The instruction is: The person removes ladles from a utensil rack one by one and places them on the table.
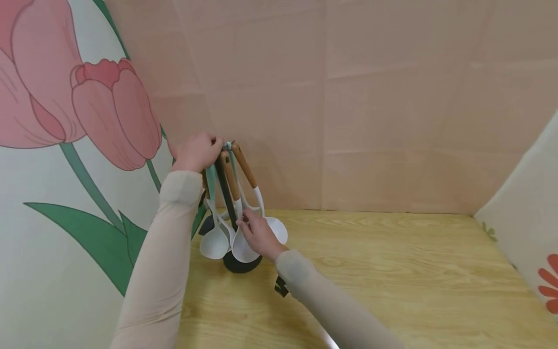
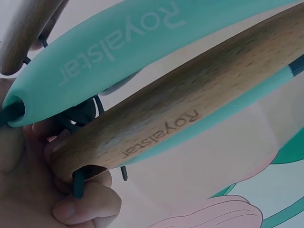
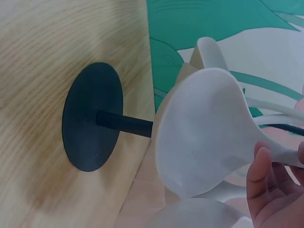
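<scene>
the right hand pinches the neck of a white ladle between thumb and fingers, with the bowl in front of the black post. the left hand is curled round the top of the utensil rack, its fingers tucked in among the hooks and the handle ends; some of them are hidden there.

the white ladle hangs upright at the front of the rack, above the base, its wooden handle running up to the top; whether a hook passes through that handle's end cannot be told. in the left wrist view, a teal handle and a second wooden handle, both lettered royalstar, sit close by the left hand, dark hooks showing in the holes at their ends. a white ladle with a teal handle hangs to the left of the pinched one, and another white bowl shows just behind the right hand.

below them all, the round black base stands flat on the wood-grain counter, near its back left corner. behind rises a creased pinkish backdrop; on the left is a panel with pink tulips, on the right a pale panel with a red flower.
</scene>
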`<move>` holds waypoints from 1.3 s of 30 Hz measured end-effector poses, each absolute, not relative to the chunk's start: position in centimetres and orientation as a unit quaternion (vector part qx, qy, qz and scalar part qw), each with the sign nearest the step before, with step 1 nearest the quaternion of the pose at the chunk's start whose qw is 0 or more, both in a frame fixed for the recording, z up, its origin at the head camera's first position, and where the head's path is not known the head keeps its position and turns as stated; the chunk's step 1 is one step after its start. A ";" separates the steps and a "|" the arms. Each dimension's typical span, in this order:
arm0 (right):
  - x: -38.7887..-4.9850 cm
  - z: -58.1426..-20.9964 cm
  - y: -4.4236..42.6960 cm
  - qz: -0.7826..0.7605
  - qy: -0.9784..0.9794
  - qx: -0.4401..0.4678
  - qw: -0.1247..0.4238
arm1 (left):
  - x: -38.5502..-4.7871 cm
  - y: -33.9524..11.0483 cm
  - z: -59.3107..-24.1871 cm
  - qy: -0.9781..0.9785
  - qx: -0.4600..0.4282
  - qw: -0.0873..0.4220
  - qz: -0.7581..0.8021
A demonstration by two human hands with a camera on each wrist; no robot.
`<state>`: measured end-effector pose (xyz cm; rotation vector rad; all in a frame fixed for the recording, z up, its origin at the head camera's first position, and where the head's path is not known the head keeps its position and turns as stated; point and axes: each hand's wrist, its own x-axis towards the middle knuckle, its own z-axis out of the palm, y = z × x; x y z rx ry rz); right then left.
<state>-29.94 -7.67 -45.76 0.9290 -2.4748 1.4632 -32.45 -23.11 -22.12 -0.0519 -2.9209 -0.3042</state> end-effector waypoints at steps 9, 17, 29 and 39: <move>-29.6 -45.4 -7.6 0.437 -0.834 0.323 0.099 | -32.9 -22.8 -22.1 -0.990 -0.011 0.107 -0.094; -29.6 -45.4 -7.6 0.418 -0.834 0.339 0.123 | -33.1 -23.0 -22.2 -0.990 -0.007 0.107 -0.093; -28.7 -45.0 -7.8 0.422 -0.827 0.360 0.090 | -33.0 -23.2 -22.4 -0.988 -0.010 0.115 -0.102; -28.6 -45.1 -7.6 0.424 -0.822 0.363 0.110 | -32.9 -23.0 -22.2 -0.990 -0.006 0.106 -0.095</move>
